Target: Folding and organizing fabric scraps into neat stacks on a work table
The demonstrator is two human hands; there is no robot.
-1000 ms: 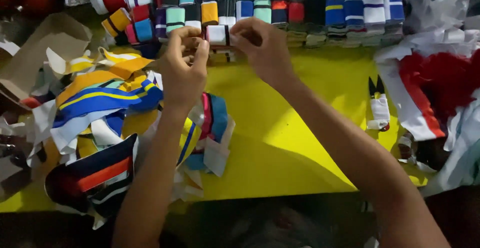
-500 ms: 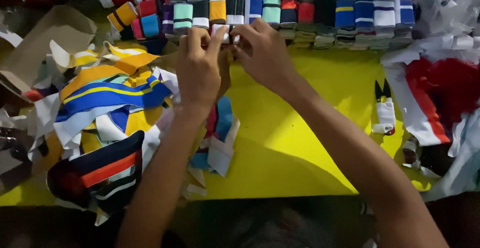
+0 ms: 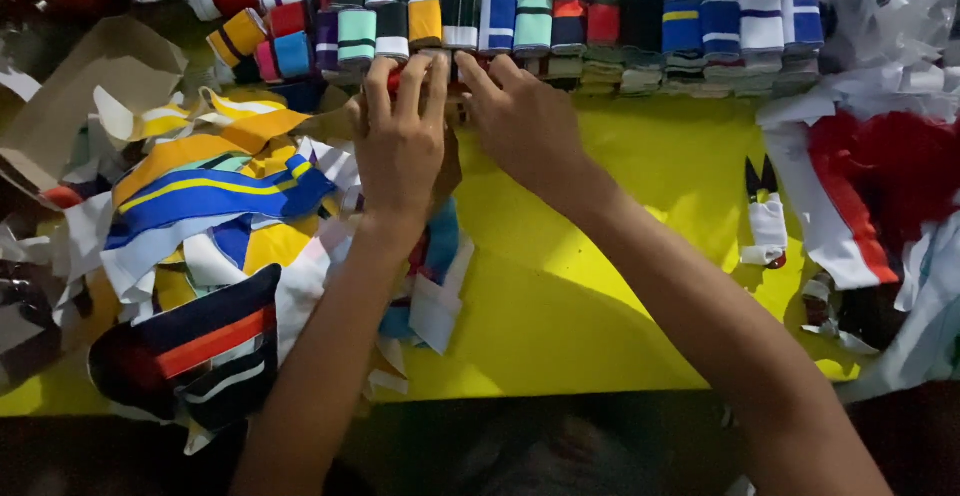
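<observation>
Two hands, left [image 3: 400,146] and right [image 3: 525,126]; one snips [image 3: 766,218] near the tabletop's [image 3: 600,286] right edge; dozens of rolls [image 3: 560,16] along the far edge; one strip heap [image 3: 220,246] at left.

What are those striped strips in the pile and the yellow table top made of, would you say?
The striped strips look like soft ribbed knit fabric: matte, limp, folding and curling over one another. The yellow table top seems a smooth sheet, perhaps plastic or painted board, with a faint sheen; which one cannot be told.

Left hand [image 3: 402,141] and right hand [image 3: 522,121] side by side against folded striped fabric rolls [image 3: 560,16] on yellow table [image 3: 620,286].
</observation>
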